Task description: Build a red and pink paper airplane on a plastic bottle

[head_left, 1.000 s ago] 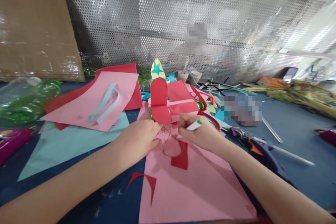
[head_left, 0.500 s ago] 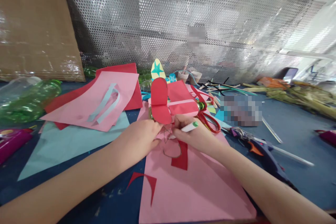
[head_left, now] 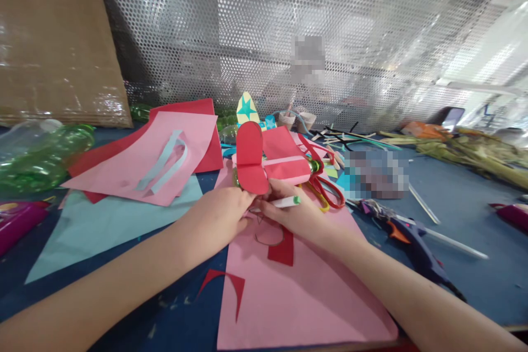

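My right hand (head_left: 301, 212) grips a white marker with a green end (head_left: 287, 202). Its tip points left, close to the fingers of my left hand (head_left: 225, 206). That hand is closed on the edge of a small pink paper piece (head_left: 270, 232), with the thumb on the near side and some fingers hidden. Dark lines and a rounded dark outline show on the piece, which overlaps a red paper scrap (head_left: 281, 253). A larger pink sheet (head_left: 305, 297) lies underneath. Just beyond my hands are a folded red paper shape with rounded ends (head_left: 249, 146) and a red-wrapped bottle (head_left: 289, 168).
Red-handled scissors (head_left: 332, 192) and a glue gun (head_left: 421, 247) lie at the right. Pink sheets (head_left: 193, 132), a light blue sheet (head_left: 124, 225) and a green bottle (head_left: 45, 159) are at the left. A curved red offcut (head_left: 236, 280) sits near the front.
My right hand and the marker have shifted slightly left and up, closer to the left hand's fingers. The right hand now covers more of the drawn lines. My left hand stays in place.
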A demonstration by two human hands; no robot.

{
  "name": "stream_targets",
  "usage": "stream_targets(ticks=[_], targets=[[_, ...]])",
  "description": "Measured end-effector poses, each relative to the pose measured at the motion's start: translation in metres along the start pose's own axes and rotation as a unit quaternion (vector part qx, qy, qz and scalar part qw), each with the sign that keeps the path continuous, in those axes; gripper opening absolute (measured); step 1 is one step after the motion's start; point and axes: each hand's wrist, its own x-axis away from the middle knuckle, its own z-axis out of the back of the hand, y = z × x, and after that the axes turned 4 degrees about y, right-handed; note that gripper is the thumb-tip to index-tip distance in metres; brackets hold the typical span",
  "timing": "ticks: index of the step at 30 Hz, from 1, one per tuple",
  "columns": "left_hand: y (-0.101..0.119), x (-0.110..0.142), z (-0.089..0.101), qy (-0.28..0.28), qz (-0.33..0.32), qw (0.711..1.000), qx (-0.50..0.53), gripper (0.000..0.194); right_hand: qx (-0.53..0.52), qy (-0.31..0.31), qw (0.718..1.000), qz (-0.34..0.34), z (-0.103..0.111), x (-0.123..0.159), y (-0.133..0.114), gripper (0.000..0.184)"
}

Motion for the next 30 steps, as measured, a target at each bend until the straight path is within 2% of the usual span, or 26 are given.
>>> stream_targets(ticks=[2, 7, 14, 19, 30], targets=[[0.000, 0.000, 0.000, 0.004, 0.000, 1.000, 0.002, 0.025, -0.011, 0.015, 1.000, -0.007, 0.001, 0.000, -0.002, 0.010], [-0.002, 0.001, -0.001, 0.014, -0.012, 1.000, -0.007, 0.020, -0.042, 0.102, 0.993, -0.051, 0.016, 0.004, -0.005, 0.020], [-0.005, 0.001, -0.006, 0.024, -0.019, 0.999, -0.027, 0.019, -0.157, 0.085, 0.980, -0.090, 0.029, 0.002, 0.004, 0.035], [-0.003, 0.002, -0.003, 0.015, -0.017, 0.999, -0.025, 0.021, -0.097, 0.101, 0.989, -0.043, 0.026, 0.002, 0.009, 0.025], [-0.001, 0.002, -0.001, 0.009, -0.008, 1.000, -0.017, 0.019, -0.020, 0.084, 0.996, -0.016, 0.020, 0.003, 0.022, 0.018]])
